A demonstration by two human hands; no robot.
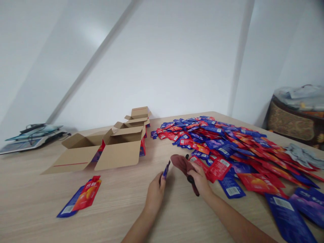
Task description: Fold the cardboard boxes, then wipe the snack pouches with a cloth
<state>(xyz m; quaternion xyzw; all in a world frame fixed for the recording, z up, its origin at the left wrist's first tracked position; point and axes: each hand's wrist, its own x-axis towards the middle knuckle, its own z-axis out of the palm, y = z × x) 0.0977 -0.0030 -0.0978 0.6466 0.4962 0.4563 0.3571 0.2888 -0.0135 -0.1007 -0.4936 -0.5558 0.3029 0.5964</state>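
Near the middle of the table, my left hand point(155, 189) is closed on a blue packet point(166, 169), which shows nearly edge-on. To its right, my right hand point(200, 180) grips a brown-red cloth point(181, 163) with black rounded parts sticking out beside it. What those black parts belong to cannot be made out. The cloth's left end comes close to the packet; whether they touch is unclear. Beside my right hand spreads a large heap of red and blue packets point(220, 145). On the left lie a red packet point(88, 194) and a blue packet point(68, 208), the red partly over the blue.
Open cardboard boxes point(118, 157) stand in a row left of centre, flaps spread. A flat device with papers and a cable point(32, 136) sits at the far left. Grey gloves or cloth point(302, 155) lie on the heap's right side. A patterned chair point(290, 121) stands beyond the table.
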